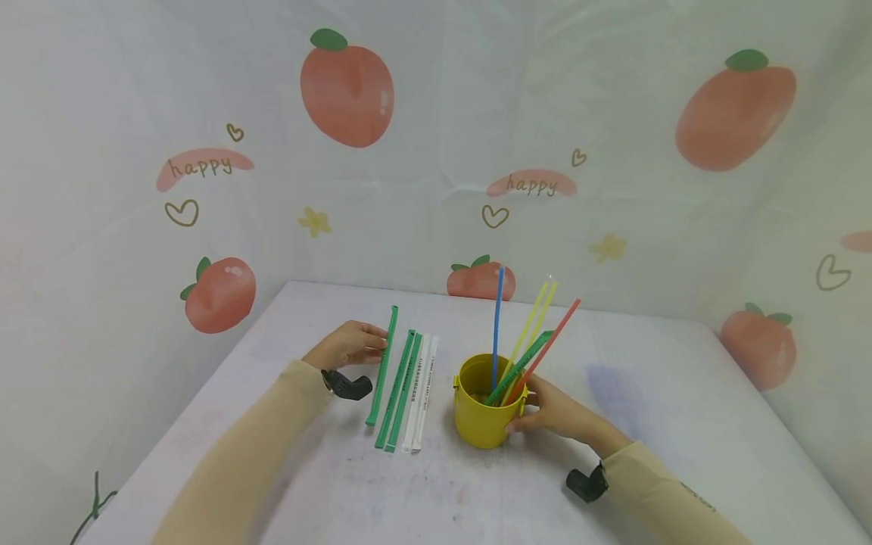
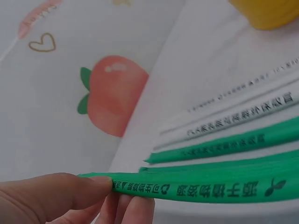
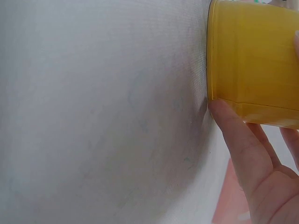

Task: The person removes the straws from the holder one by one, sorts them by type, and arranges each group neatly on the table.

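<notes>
White table (image 1: 681,424), faintly smudged, set in a corner of pale fabric backdrop (image 1: 436,98) printed with peaches, hearts, small flowers and "happy"; light even.

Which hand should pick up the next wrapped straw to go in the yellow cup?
Probably the left hand: it already pinches the far-left green wrapped straw, beside the other wrapped ones. The right hand holds the yellow cup, steadying it.

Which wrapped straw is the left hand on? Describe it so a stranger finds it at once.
Start at the yellow cup on the white table; left of it lies a row of wrapped straws. The left hand pinches the green straw at the row's far left, set apart from the others and reaching farthest back.
</notes>
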The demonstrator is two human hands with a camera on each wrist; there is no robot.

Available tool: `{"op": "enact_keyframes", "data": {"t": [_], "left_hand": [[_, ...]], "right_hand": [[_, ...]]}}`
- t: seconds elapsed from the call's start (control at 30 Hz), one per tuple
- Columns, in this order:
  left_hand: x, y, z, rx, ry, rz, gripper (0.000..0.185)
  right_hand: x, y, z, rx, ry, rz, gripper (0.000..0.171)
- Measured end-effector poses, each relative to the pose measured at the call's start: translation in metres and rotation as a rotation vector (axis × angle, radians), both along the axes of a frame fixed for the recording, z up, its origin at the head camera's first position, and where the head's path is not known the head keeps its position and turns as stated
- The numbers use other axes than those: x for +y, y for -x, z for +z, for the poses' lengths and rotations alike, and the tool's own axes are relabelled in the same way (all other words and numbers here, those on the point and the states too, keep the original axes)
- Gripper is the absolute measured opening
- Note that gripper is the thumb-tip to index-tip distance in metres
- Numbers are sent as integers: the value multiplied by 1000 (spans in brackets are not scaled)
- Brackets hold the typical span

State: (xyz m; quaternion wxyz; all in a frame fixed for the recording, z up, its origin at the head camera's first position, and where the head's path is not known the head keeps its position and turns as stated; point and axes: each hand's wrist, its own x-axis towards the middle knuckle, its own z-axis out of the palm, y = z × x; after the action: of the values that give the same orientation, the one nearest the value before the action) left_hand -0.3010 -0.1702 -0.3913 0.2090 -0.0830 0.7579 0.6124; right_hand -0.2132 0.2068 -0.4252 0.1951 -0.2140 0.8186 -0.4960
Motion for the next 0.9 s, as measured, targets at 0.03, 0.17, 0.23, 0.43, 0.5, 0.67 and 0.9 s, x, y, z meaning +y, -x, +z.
{"op": "enact_keyframes", "data": {"t": [0.03, 0.17, 0.23, 0.43, 0.5, 0.67, 0.9], "left_hand": [[0, 0, -3, -6, 9, -4, 34], [2, 1, -13, -19, 31, -15, 32], [3, 1, -17, -22, 46, -19, 30], [9, -2, -25, -33, 79, -23, 27], [11, -2, -26, -34, 90, -24, 27], [14, -2, -27, -37, 139, -13, 27], [17, 0, -29, -27, 223, -9, 26]], "right_hand": [[0, 0, 0, 0, 0, 0, 94], [0, 0, 0, -1, 0, -1, 94], [0, 0, 0, 0, 1, 0, 94], [0, 0, -1, 2, 5, 4, 93], [0, 0, -1, 2, 4, 4, 94], [-1, 0, -1, 4, 3, -1, 94], [0, 0, 1, -3, 7, -1, 94]]}}
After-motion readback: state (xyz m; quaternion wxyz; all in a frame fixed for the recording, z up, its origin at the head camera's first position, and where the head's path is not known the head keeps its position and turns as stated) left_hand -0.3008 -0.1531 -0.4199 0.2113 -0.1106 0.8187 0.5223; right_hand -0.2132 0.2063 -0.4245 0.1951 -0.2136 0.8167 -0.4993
